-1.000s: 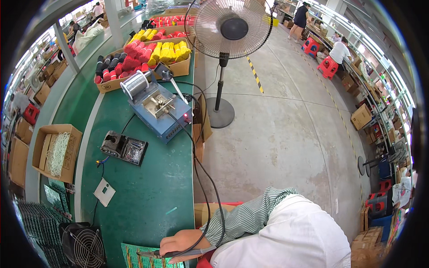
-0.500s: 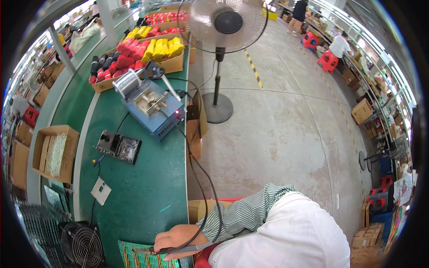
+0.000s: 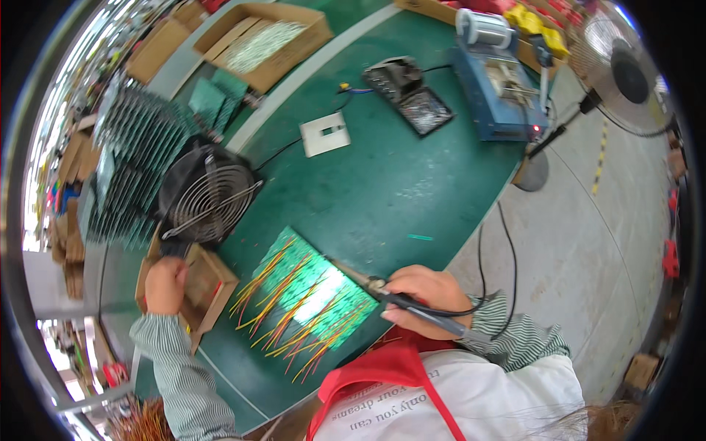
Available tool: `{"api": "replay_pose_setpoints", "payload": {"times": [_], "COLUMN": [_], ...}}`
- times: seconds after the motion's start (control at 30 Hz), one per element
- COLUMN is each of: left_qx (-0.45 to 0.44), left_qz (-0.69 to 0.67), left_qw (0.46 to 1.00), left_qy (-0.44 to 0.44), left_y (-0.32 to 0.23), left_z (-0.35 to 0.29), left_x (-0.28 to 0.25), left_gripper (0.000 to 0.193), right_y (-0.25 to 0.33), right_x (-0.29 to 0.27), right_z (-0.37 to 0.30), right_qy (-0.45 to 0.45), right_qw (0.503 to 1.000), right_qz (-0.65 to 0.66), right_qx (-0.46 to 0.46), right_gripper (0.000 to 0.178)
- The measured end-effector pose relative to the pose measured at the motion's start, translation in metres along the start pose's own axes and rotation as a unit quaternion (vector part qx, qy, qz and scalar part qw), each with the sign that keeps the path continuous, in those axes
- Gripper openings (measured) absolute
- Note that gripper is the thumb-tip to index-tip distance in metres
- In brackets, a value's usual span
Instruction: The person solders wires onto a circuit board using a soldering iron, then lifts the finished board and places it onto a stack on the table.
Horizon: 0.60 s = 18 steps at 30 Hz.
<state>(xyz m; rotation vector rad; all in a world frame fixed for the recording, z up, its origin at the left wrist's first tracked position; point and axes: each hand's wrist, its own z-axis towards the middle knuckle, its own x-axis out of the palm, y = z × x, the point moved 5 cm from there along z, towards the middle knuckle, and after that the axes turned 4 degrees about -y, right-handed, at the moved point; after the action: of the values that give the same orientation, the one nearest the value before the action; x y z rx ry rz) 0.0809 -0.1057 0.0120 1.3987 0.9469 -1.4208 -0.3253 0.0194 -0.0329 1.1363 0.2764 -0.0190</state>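
A green circuit board panel (image 3: 312, 294) with many yellow and red wires lies on the green table (image 3: 382, 191) in front of me. My right hand (image 3: 423, 298) grips a black soldering iron (image 3: 390, 290), its tip resting over the panel's right part. My left hand (image 3: 168, 283) reaches left into a small cardboard box (image 3: 209, 283) beside the panel; what its fingers hold is hidden.
A black round fan (image 3: 206, 195) stands left of the panel, with racks of green boards (image 3: 129, 169) behind it. Farther off sit a white plate (image 3: 325, 134), a black tray device (image 3: 408, 95), a blue machine with a solder spool (image 3: 500, 81), cardboard boxes (image 3: 265, 40) and a standing fan (image 3: 625, 73).
The view has swung from the far table and floor down onto the work area. My right hand, earlier lying at the table edge, now holds the soldering iron over the panel; my left hand has come into view.
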Motion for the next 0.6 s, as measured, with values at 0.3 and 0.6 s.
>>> {"api": "replay_pose_setpoints", "payload": {"times": [0.3,0.6], "left_qx": [-0.217,-0.256], "left_qz": [-0.231,-0.394], "left_qw": [0.948,0.882], "left_qy": [-0.013,-0.033], "left_y": [0.023,-0.003], "left_z": [-0.007,-0.018], "left_x": [0.021,-0.006], "left_gripper": [0.017,0.013], "right_y": [-0.007,-0.003], "right_x": [0.002,-0.002], "right_z": [-0.003,-0.001], "right_qy": [-0.006,-0.001], "right_qw": [1.000,0.999], "right_qz": [-0.022,-0.026], "right_qx": [0.010,0.021], "right_gripper": [0.034,0.032]}}
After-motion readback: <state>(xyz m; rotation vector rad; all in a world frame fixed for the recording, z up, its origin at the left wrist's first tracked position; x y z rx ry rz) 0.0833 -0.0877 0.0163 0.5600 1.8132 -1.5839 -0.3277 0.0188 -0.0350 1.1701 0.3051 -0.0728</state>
